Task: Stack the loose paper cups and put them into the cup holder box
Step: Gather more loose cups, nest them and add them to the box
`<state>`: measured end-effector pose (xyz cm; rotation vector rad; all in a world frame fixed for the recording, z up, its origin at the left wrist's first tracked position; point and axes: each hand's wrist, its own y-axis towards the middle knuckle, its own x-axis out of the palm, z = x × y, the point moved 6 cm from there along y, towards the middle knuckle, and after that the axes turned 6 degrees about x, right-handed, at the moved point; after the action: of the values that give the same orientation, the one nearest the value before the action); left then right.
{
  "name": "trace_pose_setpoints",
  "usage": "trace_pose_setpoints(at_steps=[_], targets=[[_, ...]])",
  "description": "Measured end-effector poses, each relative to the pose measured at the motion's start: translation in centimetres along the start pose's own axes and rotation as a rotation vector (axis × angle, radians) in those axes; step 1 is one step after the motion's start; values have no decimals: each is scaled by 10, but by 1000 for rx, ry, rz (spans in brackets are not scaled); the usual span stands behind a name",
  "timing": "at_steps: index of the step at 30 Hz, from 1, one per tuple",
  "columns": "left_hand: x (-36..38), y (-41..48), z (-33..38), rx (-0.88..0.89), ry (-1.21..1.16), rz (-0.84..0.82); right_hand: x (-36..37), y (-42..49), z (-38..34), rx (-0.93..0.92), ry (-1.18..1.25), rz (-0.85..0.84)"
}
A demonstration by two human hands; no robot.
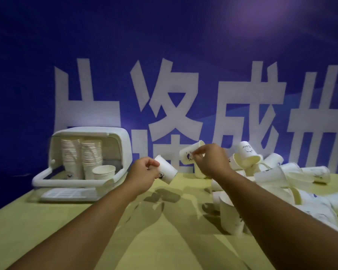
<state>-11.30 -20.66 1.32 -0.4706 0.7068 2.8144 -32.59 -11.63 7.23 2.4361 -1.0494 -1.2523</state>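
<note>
Cups [246, 152] white (small dark print)

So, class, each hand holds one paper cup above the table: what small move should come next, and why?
Probably bring the two together and nest one in the other. The left hand grips one cup, the right hand a second cup, close but apart; the cup holder box already holds stacks.

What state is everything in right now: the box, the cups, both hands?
Cup holder box: lid open.
Two cup stacks: upright inside the box.
Single cup: upright in front of the stacks.
Left hand: grips a tilted cup.
Right hand: pinches another tilted cup.
Loose cups: heaped on the right, mostly tipped over.
</note>
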Motion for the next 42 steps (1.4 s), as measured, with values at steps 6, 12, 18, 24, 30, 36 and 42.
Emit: trace_pose_setpoints(at_steps=[6, 12, 18, 24, 30, 36, 42], targets=[[-70, -4, -14, 121, 180, 158, 61, -14, -44, 2, 162, -79], [-116, -12, -29, 254, 249, 320, 101, -16, -82, 11, 347, -51], [-145, -10, -35, 333, 343, 369, 126, -11, -116, 18, 515, 40], [-162, -4, -41, 343, 495, 386, 142, -9, -133, 12, 551, 26], [-152, 2, -52, 304, 687, 220, 147, -10, -150, -114, 555, 35], [-138, 3, -65, 217, 809, 60, 159, -15, -163, -269, 516, -32], [-144, 4, -76, 138, 578, 109, 185, -21, -167, -308, 361, -141]])
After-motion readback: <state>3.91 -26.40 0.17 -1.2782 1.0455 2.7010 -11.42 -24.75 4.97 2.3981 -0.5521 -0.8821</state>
